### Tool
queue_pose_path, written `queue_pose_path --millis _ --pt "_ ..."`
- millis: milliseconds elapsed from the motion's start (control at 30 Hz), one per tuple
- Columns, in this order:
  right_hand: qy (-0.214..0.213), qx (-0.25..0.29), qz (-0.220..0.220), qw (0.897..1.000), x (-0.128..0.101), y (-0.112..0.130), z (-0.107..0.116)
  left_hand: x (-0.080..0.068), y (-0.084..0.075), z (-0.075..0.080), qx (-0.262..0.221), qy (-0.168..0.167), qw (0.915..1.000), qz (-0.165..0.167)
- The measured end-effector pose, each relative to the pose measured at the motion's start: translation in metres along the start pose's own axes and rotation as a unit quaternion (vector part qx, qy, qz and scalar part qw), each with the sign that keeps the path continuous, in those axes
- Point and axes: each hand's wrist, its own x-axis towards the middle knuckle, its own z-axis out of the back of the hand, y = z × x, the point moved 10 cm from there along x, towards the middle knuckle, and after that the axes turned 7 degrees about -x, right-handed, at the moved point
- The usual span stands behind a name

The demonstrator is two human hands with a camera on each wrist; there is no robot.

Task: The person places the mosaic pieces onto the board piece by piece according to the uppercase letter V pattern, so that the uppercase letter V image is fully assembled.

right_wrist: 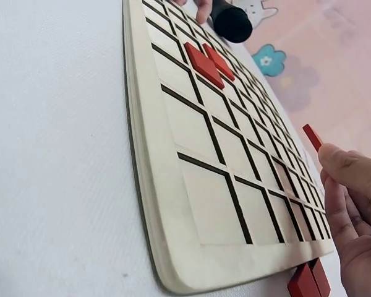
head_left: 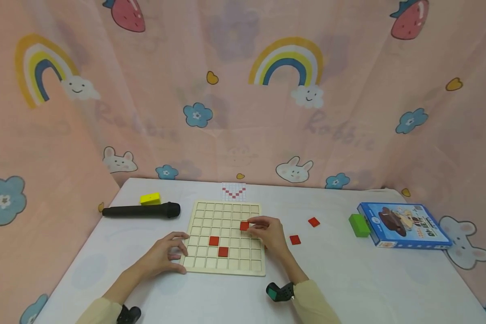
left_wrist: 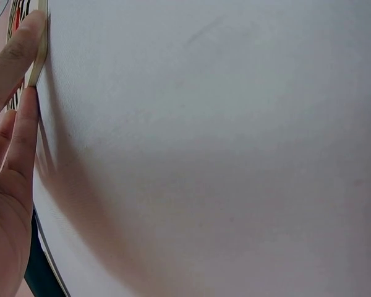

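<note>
The grid board [head_left: 226, 237] lies mid-surface [head_left: 340, 288]. Left behind it lies a microphone [head_left: 141, 210], a block [head_left: 150, 198] just beyond. Far right sits a box [head_left: 402, 224]; loose tiles [head_left: 294, 240] lie between.

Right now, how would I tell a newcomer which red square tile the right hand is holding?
Find the pale wooden grid board in the middle of the white table. Over its right part, the right hand pinches one red square tile. The board's two other red tiles lie flat in cells, untouched.
</note>
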Motion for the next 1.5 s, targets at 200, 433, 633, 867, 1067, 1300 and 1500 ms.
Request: queue_pose_path --millis 200,433,633,867,1067,1300,1500 --pt "0.027 0.003 0.005 1.000 0.005 0.006 -0.021 0.000 -0.001 0.001 -0.009 0.002 0.9999 -0.005" --pt "0.068 0.032 0.015 0.997 0.008 0.007 -0.046 -0.001 0.000 0.000 -0.018 0.001 0.9998 0.001" --pt "0.071 0.035 0.037 0.996 0.012 0.012 -0.060 -0.001 0.001 0.000 -0.025 0.000 0.9997 0.003" --pt "0.090 0.040 0.062 0.993 0.015 0.026 -0.074 0.000 0.001 0.001 -0.017 0.001 0.9998 -0.005" --pt "0.119 0.020 0.080 0.989 0.016 0.036 -0.084 -0.001 0.002 0.001 -0.019 -0.001 0.9998 -0.003" --pt "0.131 -0.006 0.087 0.988 0.020 0.039 -0.094 -0.001 0.001 0.002 -0.016 -0.004 0.9999 0.000" --pt "0.128 -0.012 0.087 0.988 0.022 0.043 -0.099 -0.001 0.001 0.001 -0.021 0.002 0.9997 -0.008"
